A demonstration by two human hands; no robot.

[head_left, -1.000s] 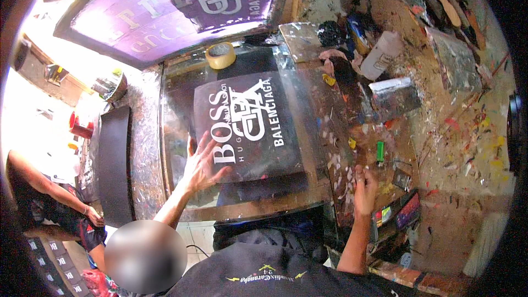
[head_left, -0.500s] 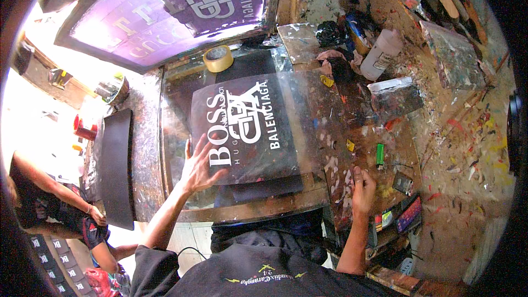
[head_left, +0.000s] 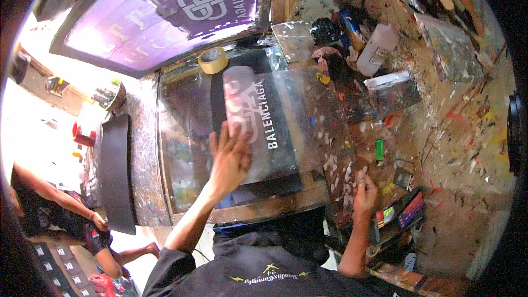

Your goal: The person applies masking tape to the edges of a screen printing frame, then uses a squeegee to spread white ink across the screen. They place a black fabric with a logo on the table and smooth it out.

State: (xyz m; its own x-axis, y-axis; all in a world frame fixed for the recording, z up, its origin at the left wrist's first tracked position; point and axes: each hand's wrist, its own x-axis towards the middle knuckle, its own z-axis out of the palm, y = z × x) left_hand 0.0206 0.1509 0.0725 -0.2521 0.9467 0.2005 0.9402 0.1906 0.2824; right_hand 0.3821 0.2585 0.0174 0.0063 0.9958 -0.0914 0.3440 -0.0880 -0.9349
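My left hand is at the left side of a clear film sheet with white lettering and a logo. The sheet's left part is raised and curled over to the right, smeared by motion; my fingers, somewhat blurred, are at that raised part. Under the film lies a dark panel on a glass-topped work surface. My right hand hovers over the paint-spotted board to the right, thumb and fingertips pinched together. A tiny pale bit seems to show at the fingertips, too small to name.
A purple printing screen stands tilted up behind. Nearby are a tape roll, a white bottle, a green lighter and a phone. A curved black panel is at left, beside another person's hand.
My left hand has moved right, and the film's left part has lifted and curled over with it. My right hand has shifted slightly down, still pinched.
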